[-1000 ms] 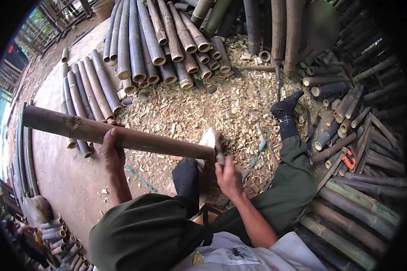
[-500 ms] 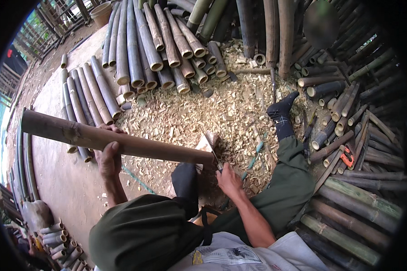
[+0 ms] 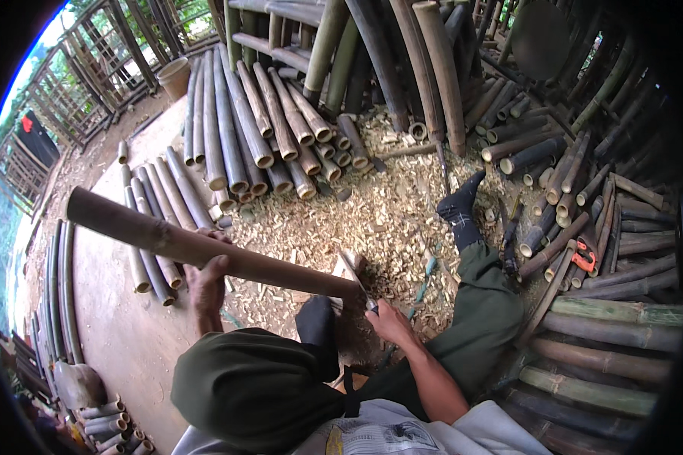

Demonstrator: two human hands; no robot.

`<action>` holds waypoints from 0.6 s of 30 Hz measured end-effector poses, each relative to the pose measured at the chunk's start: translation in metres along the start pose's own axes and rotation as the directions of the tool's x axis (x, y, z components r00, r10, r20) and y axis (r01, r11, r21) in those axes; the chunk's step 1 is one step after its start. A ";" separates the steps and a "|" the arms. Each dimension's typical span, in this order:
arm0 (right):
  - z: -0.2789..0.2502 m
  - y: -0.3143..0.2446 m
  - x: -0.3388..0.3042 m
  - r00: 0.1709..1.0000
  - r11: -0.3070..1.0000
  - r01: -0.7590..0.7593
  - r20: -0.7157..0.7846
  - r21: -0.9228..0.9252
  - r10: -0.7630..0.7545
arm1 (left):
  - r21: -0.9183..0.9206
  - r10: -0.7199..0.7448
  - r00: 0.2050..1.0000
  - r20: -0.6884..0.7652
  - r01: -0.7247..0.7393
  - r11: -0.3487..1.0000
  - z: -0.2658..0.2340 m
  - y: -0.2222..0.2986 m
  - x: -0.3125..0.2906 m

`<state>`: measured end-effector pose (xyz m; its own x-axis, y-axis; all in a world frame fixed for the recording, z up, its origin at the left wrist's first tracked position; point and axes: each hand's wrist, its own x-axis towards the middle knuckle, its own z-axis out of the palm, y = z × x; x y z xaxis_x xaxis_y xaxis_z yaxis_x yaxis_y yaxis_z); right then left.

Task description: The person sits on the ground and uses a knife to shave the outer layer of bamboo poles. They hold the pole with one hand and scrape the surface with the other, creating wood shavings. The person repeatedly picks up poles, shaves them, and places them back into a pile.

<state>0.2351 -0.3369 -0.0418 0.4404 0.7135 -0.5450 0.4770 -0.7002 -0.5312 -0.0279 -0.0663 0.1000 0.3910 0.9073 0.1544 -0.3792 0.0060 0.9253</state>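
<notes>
Bamboo pole, brown and smooth, slants from ten o'clock down to the frame's centre, its lower end resting among pale wood chips. Left hand wraps fully around the pole's middle; right hand closes tight on a blade's handle, its edge meeting the pole's lower end.

no packages, labels, signs or screens in view

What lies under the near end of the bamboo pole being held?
The bamboo pole, gripped by the left hand, ends at a chopping block amid wood chips. The right hand holds a blade there. Pole and blade hide the contact point.
</notes>
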 end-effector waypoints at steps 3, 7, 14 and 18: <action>-0.004 0.009 -0.007 0.998 0.997 0.010 -0.064 0.076 -0.006 | 0.056 -0.131 0.991 0.031 0.129 0.990 0.009 -0.033 -0.003; 0.003 0.025 -0.002 0.990 0.983 0.046 -0.136 0.180 -0.021 | -0.111 -0.057 0.978 -0.202 0.035 0.993 -0.003 -0.092 0.003; -0.002 0.048 -0.005 0.988 0.732 0.147 -0.063 0.665 -0.141 | -0.148 0.115 0.918 -0.379 -0.182 0.972 -0.062 -0.043 0.036; -0.011 0.023 -0.012 0.988 0.698 0.112 -0.008 0.707 -0.151 | -0.233 0.156 0.947 -0.279 -0.225 0.946 -0.068 0.030 0.030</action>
<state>0.2493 -0.3611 -0.0408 0.3693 0.8113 -0.4533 -0.1552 -0.4271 -0.8908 -0.0847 -0.0106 0.1089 0.0771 0.9779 0.1943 -0.6419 -0.1004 0.7602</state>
